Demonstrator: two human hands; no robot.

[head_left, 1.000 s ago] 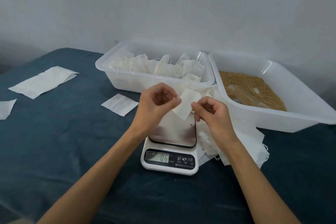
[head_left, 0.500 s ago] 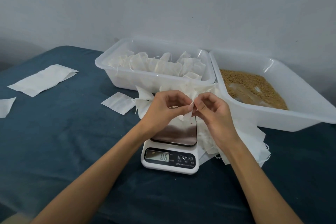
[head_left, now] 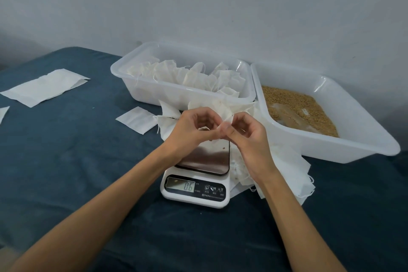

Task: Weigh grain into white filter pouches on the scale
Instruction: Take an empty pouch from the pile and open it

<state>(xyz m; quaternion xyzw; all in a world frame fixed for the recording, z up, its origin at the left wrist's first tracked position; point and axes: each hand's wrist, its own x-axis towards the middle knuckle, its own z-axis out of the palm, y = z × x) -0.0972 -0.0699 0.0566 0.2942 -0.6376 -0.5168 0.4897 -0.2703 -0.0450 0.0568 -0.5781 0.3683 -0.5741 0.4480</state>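
Now a white filter pouch (head_left: 227, 120) is pinched at its rim by left hand (head_left: 191, 127) and right hand (head_left: 248, 133) above the scale (head_left: 196, 183), and if pulled unevenly, thin fabric could be torn or dropped.

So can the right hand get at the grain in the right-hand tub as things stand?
Probably yes, once it lets go: the right hand is pinching a pouch, but the grain lies uncovered in the open tub just beside it.

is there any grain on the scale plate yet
No, the scale plate is bare apart from a speck; the grain sits in the right tub.
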